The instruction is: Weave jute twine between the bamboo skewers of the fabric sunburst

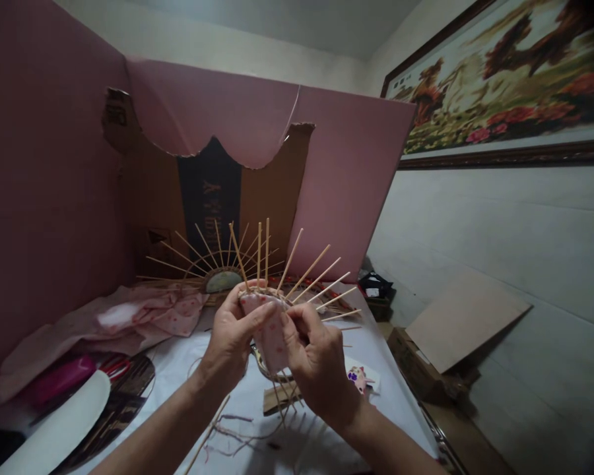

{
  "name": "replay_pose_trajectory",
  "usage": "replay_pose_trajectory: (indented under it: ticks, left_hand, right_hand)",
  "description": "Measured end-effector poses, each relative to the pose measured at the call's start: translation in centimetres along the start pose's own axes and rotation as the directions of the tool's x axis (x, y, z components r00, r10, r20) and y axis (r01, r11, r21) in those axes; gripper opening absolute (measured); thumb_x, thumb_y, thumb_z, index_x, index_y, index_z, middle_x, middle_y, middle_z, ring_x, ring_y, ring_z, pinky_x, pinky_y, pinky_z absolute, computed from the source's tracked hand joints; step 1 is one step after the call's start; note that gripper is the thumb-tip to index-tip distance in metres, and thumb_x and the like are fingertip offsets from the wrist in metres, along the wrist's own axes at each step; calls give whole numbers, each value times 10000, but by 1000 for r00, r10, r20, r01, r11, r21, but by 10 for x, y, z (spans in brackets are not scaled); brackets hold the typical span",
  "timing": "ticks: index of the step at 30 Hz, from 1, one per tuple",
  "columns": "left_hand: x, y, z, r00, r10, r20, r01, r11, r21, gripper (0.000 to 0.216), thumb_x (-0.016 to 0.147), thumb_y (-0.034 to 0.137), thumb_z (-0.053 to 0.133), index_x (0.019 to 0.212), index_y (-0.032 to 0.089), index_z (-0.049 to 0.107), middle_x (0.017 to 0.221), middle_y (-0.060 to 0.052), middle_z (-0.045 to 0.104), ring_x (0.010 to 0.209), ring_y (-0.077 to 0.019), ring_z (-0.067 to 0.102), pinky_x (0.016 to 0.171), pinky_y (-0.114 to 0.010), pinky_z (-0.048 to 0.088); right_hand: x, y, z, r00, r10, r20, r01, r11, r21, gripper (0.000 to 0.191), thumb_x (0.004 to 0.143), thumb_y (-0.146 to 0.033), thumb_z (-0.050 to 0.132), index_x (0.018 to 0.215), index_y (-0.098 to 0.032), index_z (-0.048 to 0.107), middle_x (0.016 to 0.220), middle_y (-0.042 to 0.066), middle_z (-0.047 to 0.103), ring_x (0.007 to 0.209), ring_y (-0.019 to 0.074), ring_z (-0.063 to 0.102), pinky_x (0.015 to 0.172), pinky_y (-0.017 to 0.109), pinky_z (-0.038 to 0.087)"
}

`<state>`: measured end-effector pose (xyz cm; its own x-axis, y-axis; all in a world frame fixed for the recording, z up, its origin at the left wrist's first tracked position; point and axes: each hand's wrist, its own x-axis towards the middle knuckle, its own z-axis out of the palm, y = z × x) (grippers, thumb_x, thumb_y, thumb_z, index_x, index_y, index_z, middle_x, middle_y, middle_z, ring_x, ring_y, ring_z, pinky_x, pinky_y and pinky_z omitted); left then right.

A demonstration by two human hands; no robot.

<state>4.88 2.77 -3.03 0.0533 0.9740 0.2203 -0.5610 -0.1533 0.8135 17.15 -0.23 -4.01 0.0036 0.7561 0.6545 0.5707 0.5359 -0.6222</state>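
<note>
Both of my hands hold up a small round basket base [268, 315] covered in pink patterned cloth, with several thin wooden sticks [311, 272] fanning out from its rim. My left hand [232, 340] grips its left side, thumb laid across the cloth face. My right hand [317, 359] is closed on its right edge, fingers pinched among the sticks. A second spoked base [221, 280] lies on the table behind.
White-covered table [297, 435] with loose threads, a small pig sticker [359, 379], pink cloth [148, 316], red scissors [113, 367] and a white curved sheet [59, 429] at left. Pink cardboard screen [346, 178] stands behind. Cardboard boxes [455, 323] lie on the floor at right.
</note>
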Motion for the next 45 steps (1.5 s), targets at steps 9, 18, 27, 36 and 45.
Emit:
replay_pose_trajectory:
  ticks: [9,18,27,36,45]
  left_hand:
    - [1,12,3,1000,-16,27,16,1000,-7,300,634,222,794,892,145,660,891,-68,732,647,-128,656,580,-213,534]
    - [-7,26,9,1000,-9,-5,10,997,81,336,643,250,798,923,153,641,855,-82,744,589,-134,659,530,-220,538]
    - [-9,32,10,997,38,-71,-30,995,98,408,597,240,819,902,184,554,765,-40,724,582,-164,659,513,-256,529]
    - [8,51,-4,909,296,-292,-300,953,34,338,592,220,802,828,184,563,737,-7,687,627,-158,649,544,-252,527]
    - [11,49,-6,801,437,-410,-477,879,6,276,648,216,765,841,213,567,784,15,680,725,-159,670,630,-259,535]
  right_hand:
    - [1,-6,-11,997,-26,74,17,993,113,152,927,-293,459,820,-204,521,613,-41,500,511,95,451,508,228,302]
    - [-1,-18,-24,986,-29,162,3,988,157,209,936,-269,438,736,-217,464,572,-54,453,479,93,416,476,229,285]
    - [-7,-14,-16,965,-261,34,263,951,-166,246,866,-197,552,1110,-183,531,763,61,700,579,192,622,543,283,349]
    - [-18,-17,-3,987,-130,92,126,991,45,142,933,-206,403,944,-172,540,719,27,627,594,143,567,556,255,372]
    - [-19,-20,13,828,279,486,-535,650,540,334,868,-481,528,785,-158,514,529,-81,365,450,51,257,401,181,197]
